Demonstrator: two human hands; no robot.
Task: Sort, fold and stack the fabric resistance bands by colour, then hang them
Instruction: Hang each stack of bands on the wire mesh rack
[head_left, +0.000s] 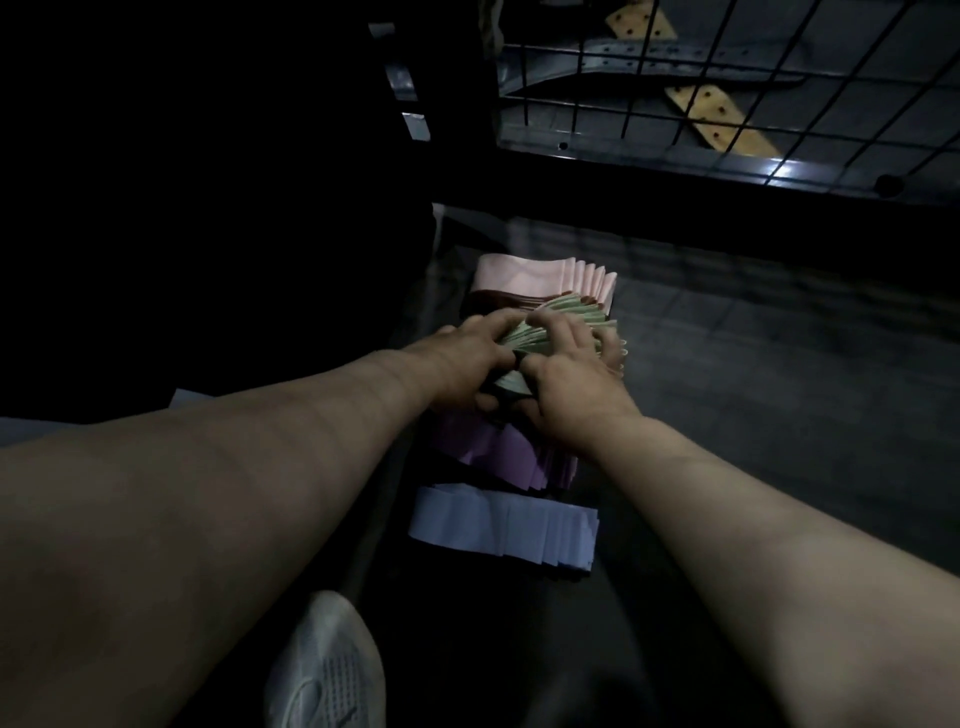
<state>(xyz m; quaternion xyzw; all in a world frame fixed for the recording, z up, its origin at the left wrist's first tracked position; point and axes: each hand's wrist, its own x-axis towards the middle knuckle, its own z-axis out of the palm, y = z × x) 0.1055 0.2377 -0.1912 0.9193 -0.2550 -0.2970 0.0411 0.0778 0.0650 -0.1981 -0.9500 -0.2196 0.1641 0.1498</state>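
Two bare hands meet on a stack of green fabric bands (576, 314) in very dim light. The left hand (467, 364) curls over the stack's left end, fingers on top and thumb tucked at the near edge. The right hand (566, 379) grips the right part the same way, fingers bent over the folded layers. Together they clasp the green bands, whose edges fan out to the right past the right hand's knuckles.

The green stack sits in a row of folded stacks that runs away from the person along a dark floor (779, 389). Just beyond it lies a pink stack (524, 275), its layers stepped toward the right. A thin maroon strip (498, 300) shows between the pink and the green; whether it is a stack of its own is hard to tell. On the near side, partly under the wrists, lies a purple stack (498, 452). Nearer still, a little apart from it, lies a pale blue stack (493, 525).

A white shoe (327, 670) shows at the bottom edge, between the forearms. At the top right stands a black wire grid (727, 78), with yellow perforated plates (722, 119) and dark perforated bars behind it. The left side of the view is too dark to read.
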